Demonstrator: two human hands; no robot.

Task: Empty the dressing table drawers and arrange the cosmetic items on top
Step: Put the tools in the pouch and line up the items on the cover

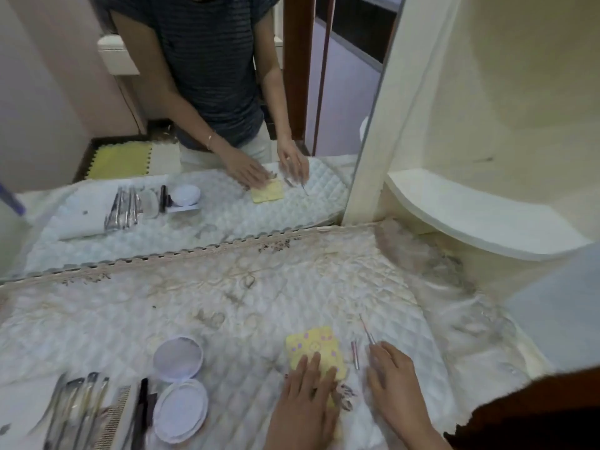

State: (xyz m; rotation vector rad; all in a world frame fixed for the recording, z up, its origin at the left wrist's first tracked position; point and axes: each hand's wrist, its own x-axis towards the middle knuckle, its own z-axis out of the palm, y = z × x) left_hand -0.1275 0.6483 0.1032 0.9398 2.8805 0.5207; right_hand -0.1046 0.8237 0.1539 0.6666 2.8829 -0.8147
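My left hand (308, 388) lies flat, fingers spread, on a yellow pouch (313, 347) with purple dots on the quilted white table cover (227, 303). My right hand (391, 368) rests just right of it, its fingertips touching a thin metal tool (366, 329) that points away from me. A short pink-silver stick (355, 354) lies between the two hands. At the near left sit an open round white compact (178, 384), several make-up brushes (78, 407), a comb (112, 420) and a black pencil (140, 414).
A mirror (194, 125) stands along the back of the table and reflects my arms and the items. A cream curved shelf (470, 219) juts out at the right. Small dark clips (345, 396) lie by my left hand.
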